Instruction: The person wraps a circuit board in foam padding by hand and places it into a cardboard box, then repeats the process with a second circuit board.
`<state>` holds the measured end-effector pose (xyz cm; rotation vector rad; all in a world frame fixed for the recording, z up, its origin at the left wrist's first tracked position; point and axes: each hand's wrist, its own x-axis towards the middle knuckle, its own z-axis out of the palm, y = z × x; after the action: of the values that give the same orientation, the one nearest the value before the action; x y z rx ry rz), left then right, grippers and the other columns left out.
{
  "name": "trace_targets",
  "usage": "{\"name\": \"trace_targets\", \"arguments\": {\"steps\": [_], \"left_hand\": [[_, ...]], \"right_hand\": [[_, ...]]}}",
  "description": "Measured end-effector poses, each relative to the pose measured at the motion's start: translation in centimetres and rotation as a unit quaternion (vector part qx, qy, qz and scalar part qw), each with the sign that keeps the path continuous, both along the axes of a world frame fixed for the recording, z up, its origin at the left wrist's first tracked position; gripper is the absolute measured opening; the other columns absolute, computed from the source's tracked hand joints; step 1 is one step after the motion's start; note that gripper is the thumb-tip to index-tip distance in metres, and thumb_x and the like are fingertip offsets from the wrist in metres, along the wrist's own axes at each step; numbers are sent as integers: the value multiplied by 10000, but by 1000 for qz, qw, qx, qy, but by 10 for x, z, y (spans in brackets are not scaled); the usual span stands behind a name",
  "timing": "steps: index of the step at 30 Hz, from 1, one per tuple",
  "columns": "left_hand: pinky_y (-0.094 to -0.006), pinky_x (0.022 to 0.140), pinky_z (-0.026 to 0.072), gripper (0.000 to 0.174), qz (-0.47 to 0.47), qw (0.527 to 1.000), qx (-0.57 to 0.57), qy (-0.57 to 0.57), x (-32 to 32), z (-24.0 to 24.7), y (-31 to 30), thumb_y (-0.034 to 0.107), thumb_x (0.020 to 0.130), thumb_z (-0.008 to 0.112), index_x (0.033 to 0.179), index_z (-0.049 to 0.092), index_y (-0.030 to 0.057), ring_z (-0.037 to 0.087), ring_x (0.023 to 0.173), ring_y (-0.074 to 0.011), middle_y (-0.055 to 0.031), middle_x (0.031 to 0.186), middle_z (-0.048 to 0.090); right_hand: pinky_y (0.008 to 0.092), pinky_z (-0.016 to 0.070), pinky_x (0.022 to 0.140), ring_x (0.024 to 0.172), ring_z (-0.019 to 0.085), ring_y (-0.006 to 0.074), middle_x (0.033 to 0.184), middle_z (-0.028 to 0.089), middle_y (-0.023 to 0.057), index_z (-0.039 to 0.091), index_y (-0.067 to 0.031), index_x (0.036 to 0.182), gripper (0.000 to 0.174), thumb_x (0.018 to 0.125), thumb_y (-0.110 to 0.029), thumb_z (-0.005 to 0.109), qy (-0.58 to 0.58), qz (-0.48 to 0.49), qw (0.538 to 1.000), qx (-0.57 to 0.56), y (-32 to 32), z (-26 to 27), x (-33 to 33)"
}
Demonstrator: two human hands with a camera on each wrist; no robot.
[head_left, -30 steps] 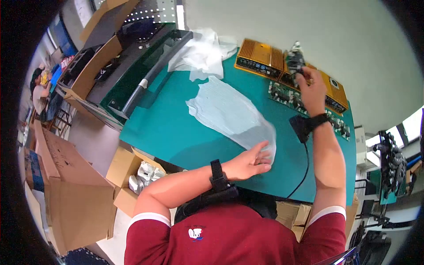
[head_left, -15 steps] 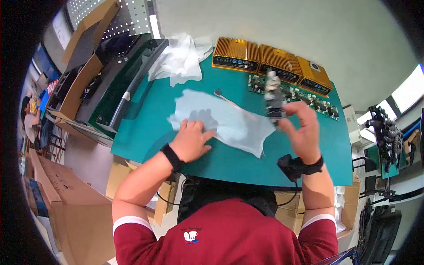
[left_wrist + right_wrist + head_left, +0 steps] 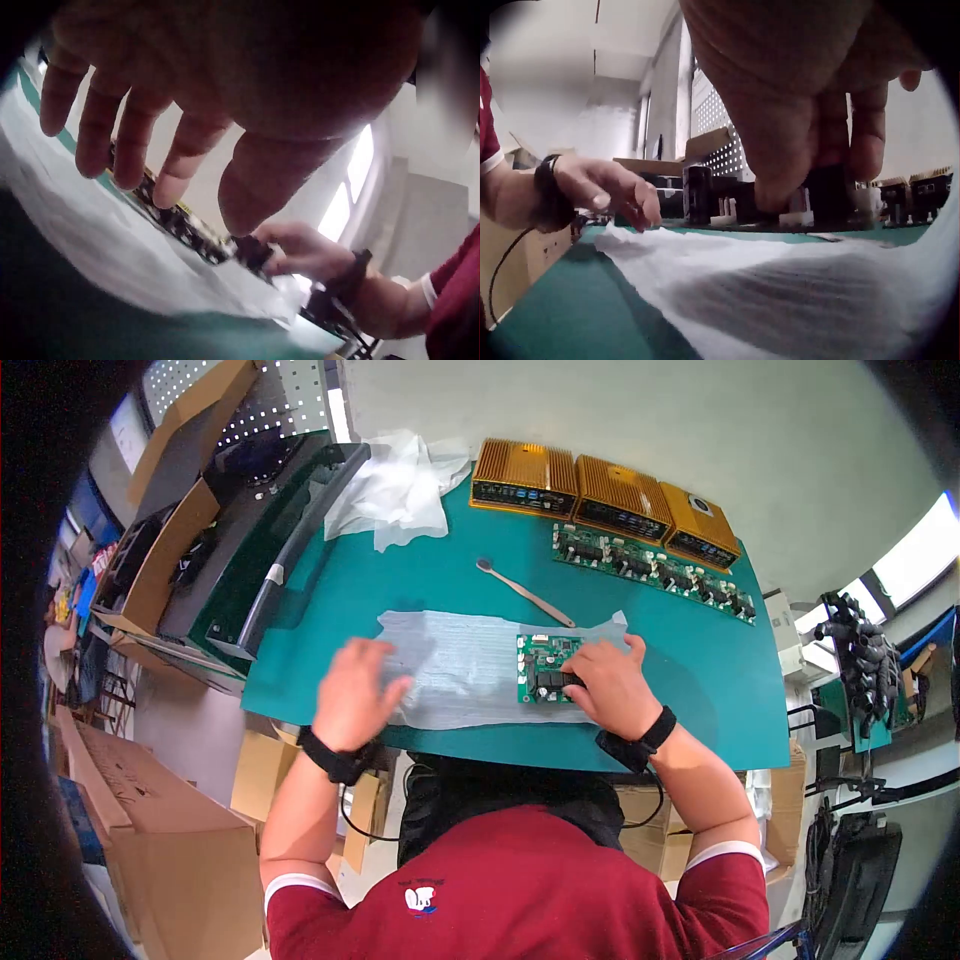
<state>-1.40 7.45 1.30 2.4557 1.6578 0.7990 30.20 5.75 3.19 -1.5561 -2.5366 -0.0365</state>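
A green circuit board (image 3: 540,668) lies flat on the right part of a white foam sheet (image 3: 450,670). The right hand (image 3: 608,678) grips the board's right side, thumb at its black components; in the right wrist view this hand (image 3: 802,112) comes down onto the board from above. At the sheet's left edge, the left hand (image 3: 352,695) has its fingers spread and holds nothing. The left wrist view shows that hand (image 3: 195,97) with fingers extended over the sheet (image 3: 112,232).
Behind the sheet lies a toothbrush (image 3: 525,593). Several green boards (image 3: 650,568) stand in a row before gold finned boxes (image 3: 620,498). Crumpled white wrapping (image 3: 395,490) is at the back left, beside a long dark panel (image 3: 290,550). Cardboard boxes (image 3: 180,880) stand at the lower left.
The right hand has brought the board from the back row down onto the sheet. The sheet now lies straighter across the table, and the left hand has moved left to its edge.
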Motion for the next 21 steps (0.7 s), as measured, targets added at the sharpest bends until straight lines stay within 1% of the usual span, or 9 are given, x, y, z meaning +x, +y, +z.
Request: {"name": "trace_targets", "arguments": {"steps": [3,6,11,14,16,17,19,20,21], "left_hand": [[-404,639,463,353,151,981,-92,75,-21,-1,14,374,733,643,804,553,40,578,764,-306,-127,792,586],[-397,622,462,407,166,962,-194,100,-19,-5,23,436,703,652,755,571,41,590,730,-308,-131,736,605],[-395,597,457,380,94,969,-214,83,-15,-13,29,396,690,666,700,580,25,596,707,-313,-139,729,615],[-369,578,453,316,64,974,-215,30,-28,-30,39,312,697,669,673,568,13,593,653,-271,-137,685,592],[-318,547,446,220,-5,957,-277,-86,-35,-28,46,228,733,646,704,569,24,565,595,-174,-87,643,576],[-318,547,446,220,-6,957,-276,-85,-35,-27,48,228,733,646,704,569,24,565,595,-174,-87,643,576],[-259,568,442,129,2,855,-411,-316,-34,-11,47,160,794,604,794,570,36,529,620,-97,-34,697,578],[-259,568,442,129,1,856,-412,-314,-30,-7,47,160,794,604,794,570,36,529,620,-97,-34,697,578],[-249,594,445,107,-32,800,-420,-428,-23,-3,46,142,819,579,840,562,38,535,651,-88,-25,747,584]], "right_hand": [[510,238,908,922,503,211,889,545,21,598,-133,899,192,723,-194,643,1,-17,1000,-20,-5,-3,5],[527,241,910,920,506,201,879,541,15,606,-142,890,185,720,-203,646,-1,-26,1000,-9,-8,-11,9],[543,249,906,919,509,195,870,535,11,617,-153,875,172,716,-211,648,-2,-44,999,-9,-8,-21,15],[550,253,895,938,508,193,910,549,16,609,-158,909,225,705,-235,661,-8,-45,999,-14,-8,-22,20],[537,238,911,950,513,201,963,562,43,583,-134,985,348,685,-280,685,81,-74,992,56,-7,-19,31],[537,238,911,950,513,201,963,562,43,583,-134,985,348,685,-280,685,81,-76,992,56,-5,-15,38],[466,336,874,890,550,244,973,583,105,536,-62,1074,488,688,-313,697,151,-240,956,69,0,-7,51],[466,336,874,890,550,244,973,583,105,536,-62,1074,488,688,-313,697,152,-243,956,69,2,-10,57],[420,389,813,846,566,258,943,592,127,514,-23,1099,529,694,-310,697,211,-266,941,-8,5,-19,63]]}}
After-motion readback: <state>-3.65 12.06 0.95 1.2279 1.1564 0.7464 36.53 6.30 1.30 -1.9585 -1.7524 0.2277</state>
